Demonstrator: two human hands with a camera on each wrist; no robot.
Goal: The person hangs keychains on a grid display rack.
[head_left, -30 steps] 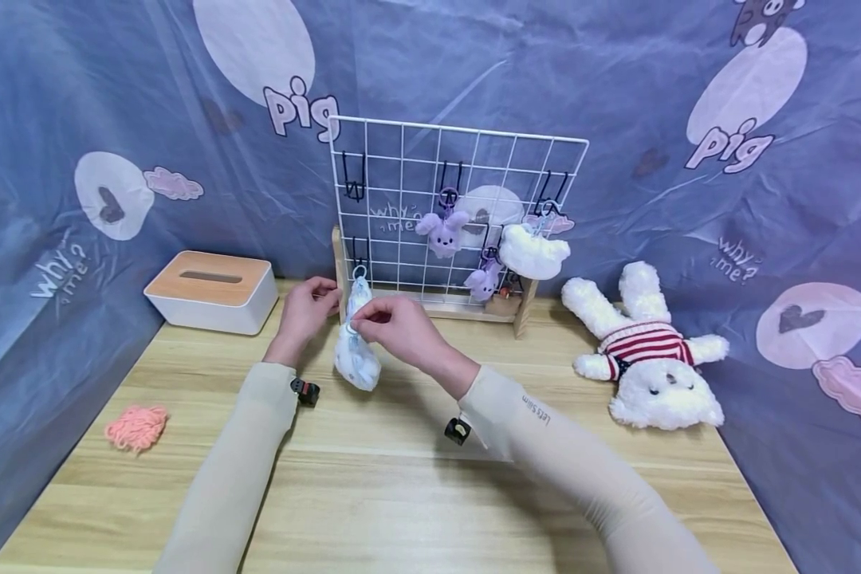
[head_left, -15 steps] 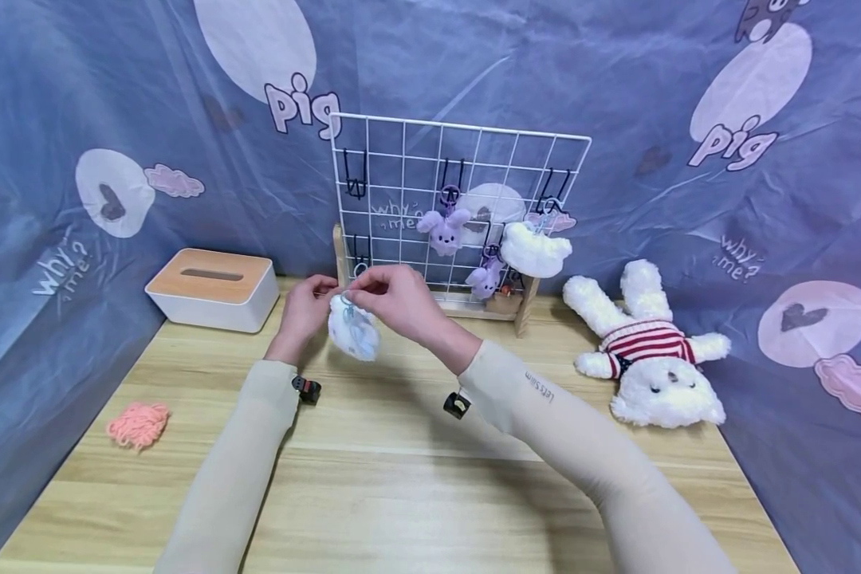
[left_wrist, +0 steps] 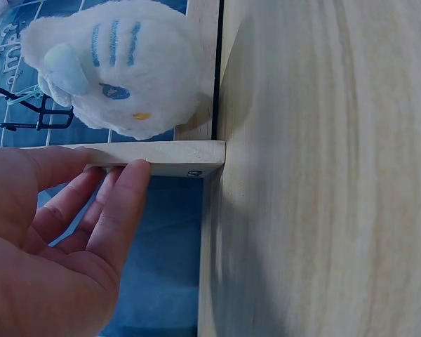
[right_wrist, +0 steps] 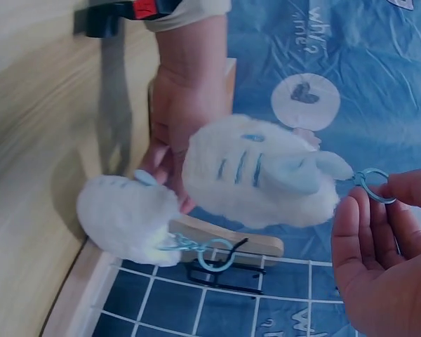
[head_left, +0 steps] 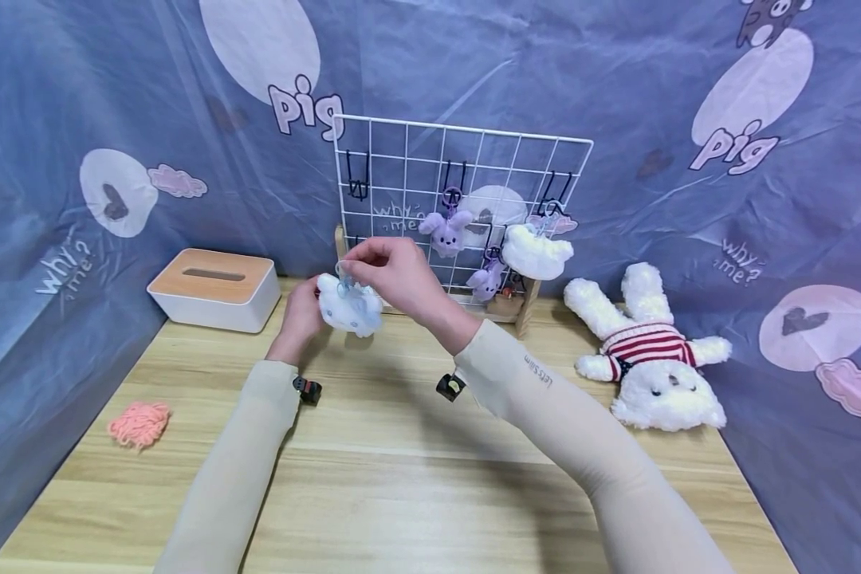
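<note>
A white plush keychain point(head_left: 351, 309) with a pale blue bow hangs from its light blue ring point(right_wrist: 376, 187). My right hand point(head_left: 405, 275) pinches that ring between thumb and fingers, in front of the grid rack's left side. Low on the rack, a second white plush keychain point(right_wrist: 126, 217) hangs by its ring from a black hook point(right_wrist: 228, 274); in the left wrist view its striped face shows. My left hand point(left_wrist: 77, 239) grips the rack's wooden side post point(left_wrist: 175, 153) between thumb and fingers. In the head view the held plush partly covers this hand point(head_left: 303, 319).
The white wire grid point(head_left: 405, 171) also carries two purple bunny keychains point(head_left: 446, 233) and a white plush point(head_left: 536, 251) on hooks. A tissue box point(head_left: 214, 288) stands left, pink yarn point(head_left: 139, 425) lies nearer, and a white teddy point(head_left: 649, 351) lies right. An upper-left hook point(head_left: 358, 179) is bare.
My right hand has lifted the plush keychain upward from low beside the rack's left foot, and the plush has turned. My left hand stays at the wooden post.
</note>
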